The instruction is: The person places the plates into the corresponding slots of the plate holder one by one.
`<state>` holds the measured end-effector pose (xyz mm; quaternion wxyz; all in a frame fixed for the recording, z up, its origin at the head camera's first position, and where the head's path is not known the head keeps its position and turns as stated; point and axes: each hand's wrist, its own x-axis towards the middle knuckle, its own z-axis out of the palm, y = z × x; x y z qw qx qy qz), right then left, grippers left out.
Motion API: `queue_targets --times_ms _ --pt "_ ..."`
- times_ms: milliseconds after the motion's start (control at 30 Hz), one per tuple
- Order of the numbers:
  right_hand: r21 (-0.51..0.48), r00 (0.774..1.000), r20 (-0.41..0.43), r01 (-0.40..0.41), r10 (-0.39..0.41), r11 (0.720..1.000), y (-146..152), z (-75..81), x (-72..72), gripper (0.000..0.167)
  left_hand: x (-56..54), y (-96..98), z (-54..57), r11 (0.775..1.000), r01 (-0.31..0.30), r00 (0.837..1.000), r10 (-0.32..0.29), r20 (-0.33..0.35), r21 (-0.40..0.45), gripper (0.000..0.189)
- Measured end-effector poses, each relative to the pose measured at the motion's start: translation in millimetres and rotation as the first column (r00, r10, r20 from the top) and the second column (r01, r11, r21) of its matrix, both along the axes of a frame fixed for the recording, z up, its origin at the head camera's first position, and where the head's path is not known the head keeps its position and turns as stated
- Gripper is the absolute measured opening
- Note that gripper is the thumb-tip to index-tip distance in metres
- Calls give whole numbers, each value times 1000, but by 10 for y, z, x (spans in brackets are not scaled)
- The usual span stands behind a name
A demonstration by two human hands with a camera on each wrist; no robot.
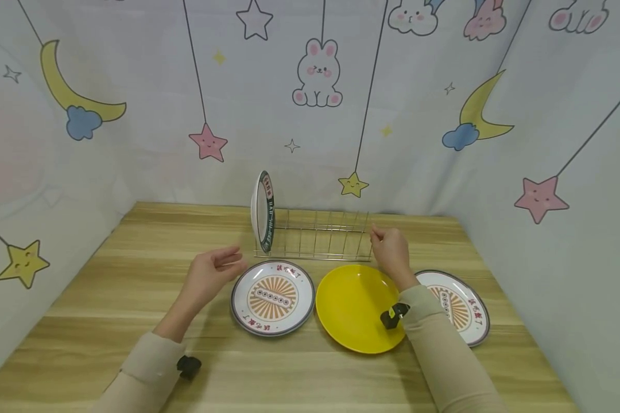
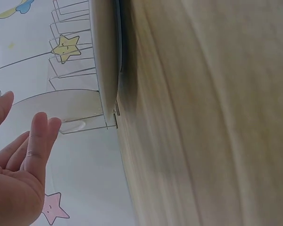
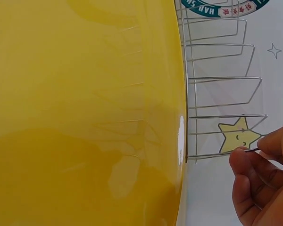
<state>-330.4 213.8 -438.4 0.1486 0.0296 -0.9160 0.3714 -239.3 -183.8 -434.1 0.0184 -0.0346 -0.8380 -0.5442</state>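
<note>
Mid-frame, on the worktop [image 1: 268, 373] before the backdrop [image 1: 263, 86]: a rack [image 1: 315, 258], with an upright dish [image 1: 261, 212] in its left end. Lower in frame, left to right: left plate [image 1: 272, 298], middle plate [image 1: 359, 310], right plate [image 1: 462, 310] partly behind the right sleeve [image 1: 444, 355]. Left hand [image 1: 212, 272] just beside the left plate; right hand [image 1: 391, 249] at the rack's right end.

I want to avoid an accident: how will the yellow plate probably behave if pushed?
The yellow plate is probably slippery: its glossy surface mirrors the wire rack. Lying flat, it would likely slide rather than tip. Its smooth, even rim suggests stiffness.
</note>
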Motion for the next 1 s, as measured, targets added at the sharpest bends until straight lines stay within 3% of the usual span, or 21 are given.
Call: queue_targets --times_ms 333,567,1000 --pt "19 1000 -9 4 -4 1000 -10 9 14 28 45 -47 -15 995 95 992 -92 92 -32 71" --pt "17 1000 -6 -1 1 1000 -8 28 25 28 56 -99 -58 983 173 980 -166 108 -59 76" --pt "30 1000 10 -2 1 1000 -17 79 46 28 54 -115 -91 975 213 965 -201 166 -56 80"
